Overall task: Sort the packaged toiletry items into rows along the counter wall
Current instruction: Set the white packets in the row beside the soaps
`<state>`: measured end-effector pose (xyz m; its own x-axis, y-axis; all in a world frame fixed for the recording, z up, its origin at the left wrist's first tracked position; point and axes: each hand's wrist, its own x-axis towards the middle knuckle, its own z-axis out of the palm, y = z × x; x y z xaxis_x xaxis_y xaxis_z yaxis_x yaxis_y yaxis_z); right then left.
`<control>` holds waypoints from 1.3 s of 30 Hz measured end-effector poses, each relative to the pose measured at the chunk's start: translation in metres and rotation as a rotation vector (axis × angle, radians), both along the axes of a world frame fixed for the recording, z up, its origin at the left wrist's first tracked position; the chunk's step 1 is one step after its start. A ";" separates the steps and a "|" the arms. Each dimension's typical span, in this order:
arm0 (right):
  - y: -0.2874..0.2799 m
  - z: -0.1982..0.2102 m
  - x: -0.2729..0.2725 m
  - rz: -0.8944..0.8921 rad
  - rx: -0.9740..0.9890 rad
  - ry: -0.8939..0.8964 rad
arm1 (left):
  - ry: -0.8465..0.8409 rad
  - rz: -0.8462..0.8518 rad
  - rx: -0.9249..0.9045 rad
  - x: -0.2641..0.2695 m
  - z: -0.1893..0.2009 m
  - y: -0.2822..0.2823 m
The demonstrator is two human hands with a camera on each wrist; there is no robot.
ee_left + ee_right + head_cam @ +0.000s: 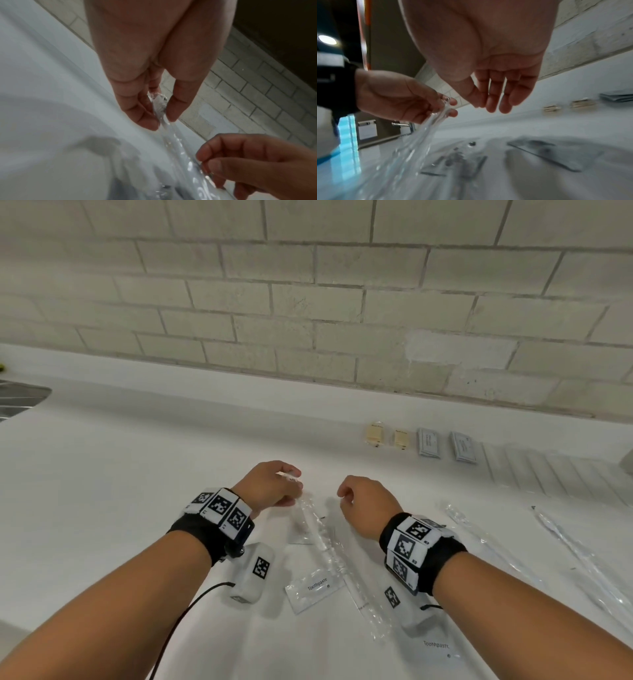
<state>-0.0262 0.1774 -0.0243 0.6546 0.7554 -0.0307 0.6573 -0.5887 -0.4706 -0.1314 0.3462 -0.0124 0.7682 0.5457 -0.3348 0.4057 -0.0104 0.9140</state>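
Observation:
A long clear-wrapped toothbrush package (329, 546) slants across the white counter (137, 474), its far end lifted. My left hand (296, 479) pinches that end between thumb and fingers; in the left wrist view the crumpled wrapper tip (159, 104) sits inside the pinch. My right hand (342, 496) hovers just right of the package with relaxed fingers (494, 100) and holds nothing. Along the wall stand two cream soap packets (374, 434), then two grey packets (429, 443). A toothpaste sachet (315, 589) lies under my wrists, and a second toothpaste sachet (436, 645) lies by my right forearm.
Two more clear toothbrush packages (479, 539) (575, 549) lie to the right. A row of long white packages (548, 470) runs beside the grey packets. A flat clear packet (305, 534) lies under the held package. A sink (20, 398) is at far left.

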 end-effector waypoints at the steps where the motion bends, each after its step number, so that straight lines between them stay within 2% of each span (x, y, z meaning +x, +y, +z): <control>1: 0.003 0.002 -0.005 0.025 -0.024 0.011 | 0.008 0.000 0.041 -0.006 0.000 0.004; 5: 0.009 0.001 -0.022 0.111 -0.161 0.060 | 0.130 -0.021 0.176 -0.024 -0.011 0.022; 9: 0.007 -0.007 -0.033 0.090 -0.253 0.100 | 0.244 -0.048 0.262 -0.031 -0.024 0.030; 11: 0.004 -0.009 -0.032 0.052 -0.242 0.127 | 0.267 -0.072 0.340 -0.030 -0.029 0.030; 15: -0.010 -0.002 -0.021 -0.033 -0.191 0.119 | 0.339 -0.188 0.625 -0.026 -0.033 0.025; 19: -0.026 0.004 -0.015 -0.032 -0.347 0.141 | 0.347 -0.253 0.760 -0.019 -0.030 0.009; 21: -0.029 0.004 -0.013 -0.036 -0.417 0.143 | 0.330 -0.337 0.817 -0.016 -0.028 -0.003; 24: -0.025 0.006 -0.005 -0.100 -0.279 0.107 | 0.402 -0.503 0.880 -0.012 -0.031 -0.024; 26: -0.018 0.003 0.003 -0.142 -0.245 0.038 | 0.435 -0.530 0.938 -0.010 -0.034 -0.032; 30: -0.008 -0.010 0.014 -0.162 -0.414 -0.037 | 0.482 -0.489 0.900 -0.010 -0.032 -0.037; 32: -0.005 -0.008 0.021 -0.185 -0.408 0.001 | 0.490 -0.454 0.900 -0.010 -0.026 -0.035; 34: -0.005 -0.003 0.028 -0.182 -0.363 0.069 | 0.408 -0.427 0.848 -0.010 -0.021 -0.030; 37: -0.014 0.001 0.033 -0.205 -0.299 0.102 | 0.215 -0.412 0.617 -0.023 -0.015 -0.034; 38: -0.038 -0.003 0.030 -0.241 -0.294 0.139 | 0.213 -0.486 0.509 -0.023 -0.018 -0.052; 39: -0.038 0.000 0.031 -0.242 -0.259 0.139 | 0.218 -0.522 0.465 -0.030 -0.015 -0.054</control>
<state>0.0045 0.1396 -0.0242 0.7892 0.5351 -0.3012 0.4254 -0.8302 -0.3603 -0.1612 0.2925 -0.0271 0.9093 0.2501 -0.3325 0.4142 -0.6194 0.6669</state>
